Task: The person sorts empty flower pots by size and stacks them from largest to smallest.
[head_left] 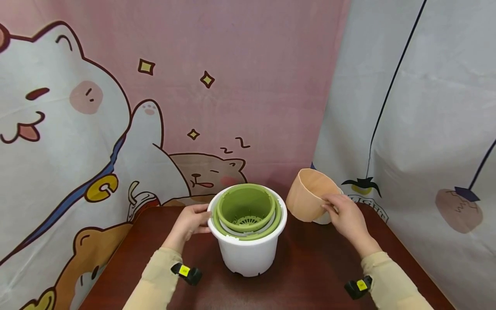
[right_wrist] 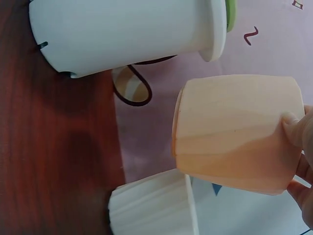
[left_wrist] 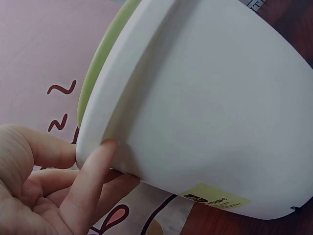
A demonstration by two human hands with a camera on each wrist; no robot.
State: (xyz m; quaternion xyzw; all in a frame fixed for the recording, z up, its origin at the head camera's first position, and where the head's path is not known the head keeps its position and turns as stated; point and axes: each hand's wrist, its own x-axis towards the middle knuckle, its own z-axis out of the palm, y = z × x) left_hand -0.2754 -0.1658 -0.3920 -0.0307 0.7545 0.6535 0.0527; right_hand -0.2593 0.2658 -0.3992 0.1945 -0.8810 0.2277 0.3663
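A large white flowerpot stands upright on the table with green flowerpots nested inside it. My left hand holds its rim on the left side. Up close in the left wrist view, the thumb of that hand rests below the white rim, with other fingers behind. My right hand pinches the rim of a peach-coloured flowerpot, held tilted above the table to the right of the white one. Partly hidden behind the peach flowerpot is a smaller white ribbed flowerpot.
The dark reddish-brown table carries the pots. A pink cartoon-printed cloth hangs behind it, and a pale cloth hangs on the right. A yellow label is stuck low on the large pot.
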